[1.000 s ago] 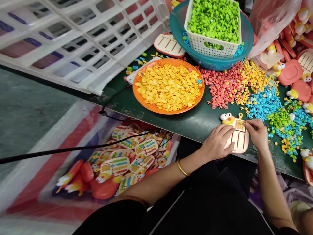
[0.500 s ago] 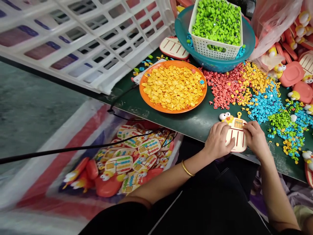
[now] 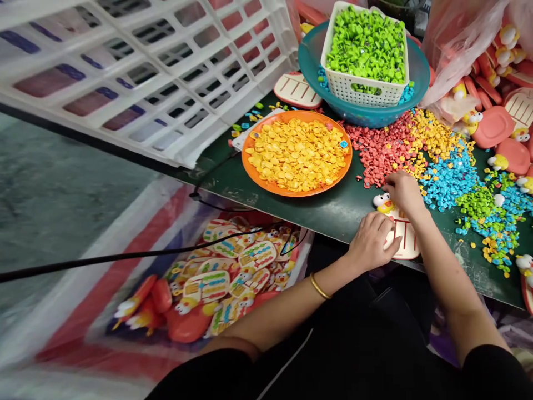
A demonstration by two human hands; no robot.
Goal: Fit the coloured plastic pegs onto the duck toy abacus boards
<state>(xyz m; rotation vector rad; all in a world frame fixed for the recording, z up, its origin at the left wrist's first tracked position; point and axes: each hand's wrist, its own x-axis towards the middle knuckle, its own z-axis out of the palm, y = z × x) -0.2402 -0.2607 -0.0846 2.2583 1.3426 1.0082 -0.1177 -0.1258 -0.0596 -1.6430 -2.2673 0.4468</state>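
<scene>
A cream toy panel (image 3: 406, 239) with red slots and a big-eyed yellow bird head (image 3: 383, 202) lies at the table's front edge. My left hand (image 3: 372, 240) grips its left side, thumb across the slotted face; a small red spot shows by the fingertips. My right hand (image 3: 403, 191) is over the panel's top end, by the near edge of the red bead pile (image 3: 381, 150). Its fingers are bent and pressed together, and what they hold, if anything, is hidden. The right wrist and forearm cover part of the panel.
An orange plate (image 3: 246, 161) of yellow pieces stands left of my hands. Behind it, a white basket (image 3: 366, 91) of green beads sits in a teal basin (image 3: 310, 53). Blue beads (image 3: 447, 178) spread rightward. A white crate (image 3: 183, 130) leans at left; finished-looking panels (image 3: 206, 284) lie below.
My right hand has left the panel's right side and moved up and left to the red beads. My left hand stays on the panel. The view has shifted slightly.
</scene>
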